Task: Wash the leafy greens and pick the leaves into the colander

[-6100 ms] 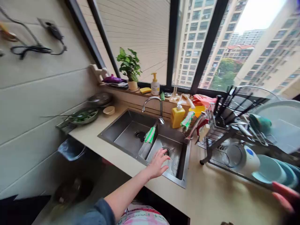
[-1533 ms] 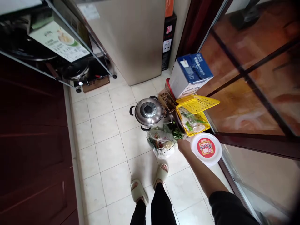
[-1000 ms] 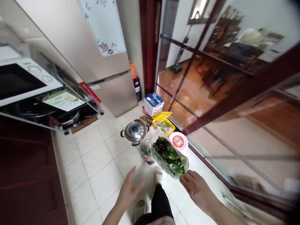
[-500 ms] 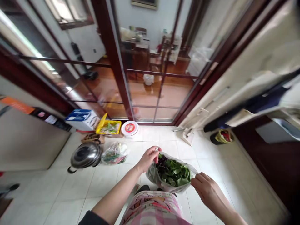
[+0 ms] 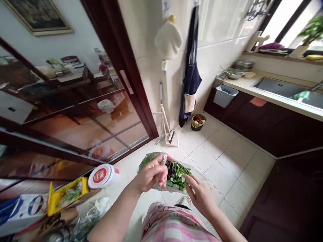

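A clear plastic bag of green and purple leafy vegetables point(image 5: 176, 173) hangs in front of my waist, above the tiled floor. My left hand point(image 5: 150, 174) is closed on the bag's rim at its left side, pinching the plastic. At the bag's right side my right hand point(image 5: 199, 193) has its fingers stretched toward the opening, touching the bag's edge. I cannot tell whether the right hand grips the plastic.
A kitchen counter with a sink point(image 5: 285, 88) runs along the right, with bowls point(image 5: 234, 72) and a small hanging bin point(image 5: 224, 95). A glass sliding door point(image 5: 75, 111) fills the left. On the floor lie a white round container point(image 5: 103, 175), a yellow basket point(image 5: 66, 195) and another bag point(image 5: 91, 215).
I turned from the floor items toward the counter side. The bag of greens was lifted off the floor and both hands now meet at its opening, closer together than half a second ago.
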Available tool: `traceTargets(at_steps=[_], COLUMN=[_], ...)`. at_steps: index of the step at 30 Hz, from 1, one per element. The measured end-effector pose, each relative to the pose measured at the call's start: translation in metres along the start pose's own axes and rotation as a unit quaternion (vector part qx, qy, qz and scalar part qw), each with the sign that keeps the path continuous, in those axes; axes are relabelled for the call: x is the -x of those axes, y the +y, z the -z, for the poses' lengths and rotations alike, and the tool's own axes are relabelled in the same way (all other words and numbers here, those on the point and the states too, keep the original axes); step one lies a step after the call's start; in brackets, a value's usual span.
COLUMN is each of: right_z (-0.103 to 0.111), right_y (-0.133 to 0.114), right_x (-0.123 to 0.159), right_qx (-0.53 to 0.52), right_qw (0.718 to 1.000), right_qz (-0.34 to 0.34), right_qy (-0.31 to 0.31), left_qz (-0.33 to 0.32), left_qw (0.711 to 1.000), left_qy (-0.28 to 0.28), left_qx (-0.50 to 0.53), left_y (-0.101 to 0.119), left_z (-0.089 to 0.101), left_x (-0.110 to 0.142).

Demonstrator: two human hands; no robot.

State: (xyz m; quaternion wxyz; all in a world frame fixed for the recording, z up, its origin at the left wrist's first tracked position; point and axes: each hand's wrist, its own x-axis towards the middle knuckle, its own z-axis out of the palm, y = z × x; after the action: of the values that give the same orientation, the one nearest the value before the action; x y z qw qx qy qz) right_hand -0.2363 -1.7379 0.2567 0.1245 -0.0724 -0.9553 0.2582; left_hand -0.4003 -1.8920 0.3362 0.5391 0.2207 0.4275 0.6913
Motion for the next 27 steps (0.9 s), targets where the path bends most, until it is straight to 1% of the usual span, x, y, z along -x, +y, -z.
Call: traceTargets(at_steps=[2,4,5,7,9,11,14,16,18,20,22,24,27], right_z=[0.015,0.027,0.032,0.041,0.051,0.065,0.089,0.106,0.123,0.138,0.15,0.161,0.175], right_y=[0.015,0.034,0.045,0.073,0.106,0.141,0.197,0.233,0.265,0.293,0.319,0.344,0.39], right_x=[-0.029,-0.057,-0.07,-0.095,-0.116,-0.134,-0.153,-0.162,-0.17,-0.177,-0.185,-0.193,-0.206], right_qx=[-0.029,-0.028,-0.018,0.009,0.023,0.009,-0.056,-0.121,-0.189,-0.258,-0.325,-0.378,-0.44], right_qw=[0.999,0.999,0.999,0.999,0.996,0.993,0.986,0.973,0.948,0.913,0.87,0.821,0.744], right_qz=[0.033,0.041,0.029,-0.014,-0.059,-0.086,-0.115,-0.135,-0.161,-0.195,-0.229,-0.262,-0.296], right_qy=[-0.002,0.002,0.011,0.035,0.059,0.074,0.104,0.144,0.197,0.249,0.293,0.34,0.406], left_qz=[0.009,0.013,0.015,0.023,0.033,0.041,0.049,0.061,0.078,0.098,0.114,0.131,0.148], left_qw=[1.0,0.999,0.998,0.996,0.994,0.991,0.985,0.98,0.973,0.966,0.961,0.958,0.953], left_qy=[-0.018,-0.037,-0.047,-0.07,-0.092,-0.117,-0.156,-0.185,-0.216,-0.24,-0.25,-0.255,-0.265], left_qx=[-0.012,-0.029,-0.038,-0.051,-0.057,-0.058,-0.047,-0.031,-0.014,-0.004,-0.001,-0.001,0.001], left_y=[0.01,0.019,0.023,0.03,0.035,0.039,0.048,0.056,0.066,0.077,0.087,0.093,0.097], left_z=[-0.02,-0.035,-0.041,-0.05,-0.054,-0.055,-0.055,-0.056,-0.059,-0.064,-0.071,-0.081,-0.098], left_x=[-0.035,-0.069,-0.086,-0.121,-0.157,-0.196,-0.26,-0.305,-0.35,-0.394,-0.437,-0.478,-0.537])
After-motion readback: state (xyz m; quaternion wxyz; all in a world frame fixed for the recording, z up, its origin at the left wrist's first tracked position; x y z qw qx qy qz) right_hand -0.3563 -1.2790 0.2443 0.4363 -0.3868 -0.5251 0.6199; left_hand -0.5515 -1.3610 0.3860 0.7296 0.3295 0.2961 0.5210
